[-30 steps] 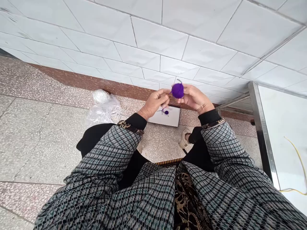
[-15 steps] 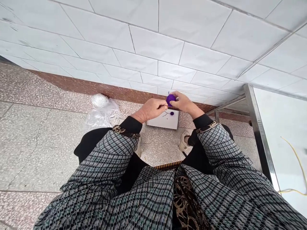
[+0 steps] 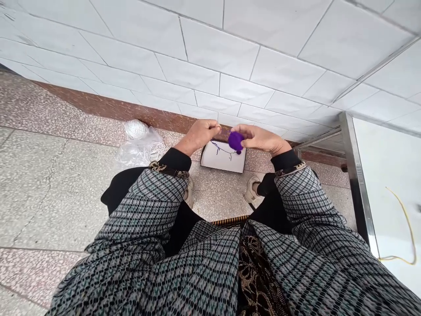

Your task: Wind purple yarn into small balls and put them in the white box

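My right hand [image 3: 261,138] is closed around a purple ball of yarn [image 3: 235,141], held between thumb and fingers. To its left, and apart from it, my left hand [image 3: 200,135] has thumb and forefinger pinched together. What sits in that pinch is too small to make out. Below both hands a shallow white box [image 3: 221,164] with a dark rim lies on the floor. Inside it run loose strands of purple yarn [image 3: 224,150], and a small dark purple ball [image 3: 238,152] is at its right end, under the yarn ball.
On the floor at left, a clear plastic bag [image 3: 133,151] lies beside a white yarn ball [image 3: 136,129] and loose white cord [image 3: 157,150]. A tiled wall [image 3: 210,85] rises ahead. At right stands a metal-edged white table [image 3: 391,162] with a yellow cord [image 3: 409,219] on it.
My hands have drawn apart from beside the purple yarn ball, left hand to the left, right hand slightly right. More purple yarn strands show in the box.
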A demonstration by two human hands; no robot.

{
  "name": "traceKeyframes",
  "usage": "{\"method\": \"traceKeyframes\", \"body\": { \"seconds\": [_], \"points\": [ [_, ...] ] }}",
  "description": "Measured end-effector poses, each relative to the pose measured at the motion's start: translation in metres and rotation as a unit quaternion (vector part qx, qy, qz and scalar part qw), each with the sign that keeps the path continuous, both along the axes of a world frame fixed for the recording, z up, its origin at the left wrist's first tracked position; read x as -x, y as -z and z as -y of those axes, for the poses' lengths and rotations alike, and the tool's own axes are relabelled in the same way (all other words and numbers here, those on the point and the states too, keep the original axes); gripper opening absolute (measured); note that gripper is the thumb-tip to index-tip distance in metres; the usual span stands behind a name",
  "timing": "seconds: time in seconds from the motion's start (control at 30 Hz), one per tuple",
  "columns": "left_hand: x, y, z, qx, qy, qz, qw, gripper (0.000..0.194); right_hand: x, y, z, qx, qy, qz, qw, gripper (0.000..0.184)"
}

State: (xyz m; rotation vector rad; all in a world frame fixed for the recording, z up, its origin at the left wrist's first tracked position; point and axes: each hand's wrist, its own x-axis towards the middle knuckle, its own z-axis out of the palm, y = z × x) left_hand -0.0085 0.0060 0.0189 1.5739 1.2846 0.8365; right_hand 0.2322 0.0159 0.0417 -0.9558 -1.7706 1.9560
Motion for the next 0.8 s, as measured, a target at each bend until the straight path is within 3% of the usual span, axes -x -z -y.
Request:
{"method": "traceKeyframes", "body": {
  "seconds": [0.1, 0.2, 0.27, 0.37, 0.43, 0.5, 0.57, 0.63, 0.7, 0.8],
  "points": [
    [-0.016, 0.003, 0.006, 0.108, 0.023, 0.118, 0.987, 0.019, -0.001, 0.001, -0.001, 0.029, 0.073, -0.127, 0.989, 0.061],
    [-0.027, 0.002, 0.015, 0.156, 0.106, 0.17, 0.967, 0.022, 0.0, 0.003, -0.005, 0.013, 0.147, -0.157, 0.977, 0.066],
    [-0.028, -0.001, 0.019, 0.152, 0.158, 0.177, 0.96, 0.023, 0.002, 0.005, -0.008, -0.022, 0.208, -0.124, 0.97, 0.054],
    [-0.021, -0.005, 0.02, 0.13, 0.19, 0.16, 0.96, 0.022, 0.005, 0.01, -0.01, -0.09, 0.278, 0.019, 0.956, 0.036],
    [-0.014, -0.007, 0.017, 0.107, 0.187, 0.142, 0.966, 0.022, 0.007, 0.012, -0.008, -0.146, 0.255, 0.136, 0.946, 0.03],
    [-0.008, -0.008, 0.014, 0.084, 0.172, 0.141, 0.971, 0.024, 0.009, 0.011, -0.005, -0.179, 0.159, 0.216, 0.947, 0.027],
    [-0.003, -0.008, 0.01, 0.07, 0.147, 0.156, 0.974, 0.026, 0.008, 0.009, -0.002, -0.17, 0.031, 0.229, 0.958, 0.027],
    [-0.001, -0.006, 0.007, 0.066, 0.11, 0.164, 0.978, 0.026, 0.008, 0.007, 0.001, -0.123, -0.065, 0.173, 0.975, 0.032],
    [-0.001, -0.003, 0.004, 0.066, 0.069, 0.153, 0.984, 0.027, 0.006, 0.004, 0.003, -0.059, -0.085, 0.072, 0.992, 0.04],
    [-0.007, 0.003, 0.003, 0.084, 0.03, 0.14, 0.986, 0.032, 0.005, 0.001, 0.003, 0.027, -0.002, -0.059, 0.998, 0.05]
  ]
}}
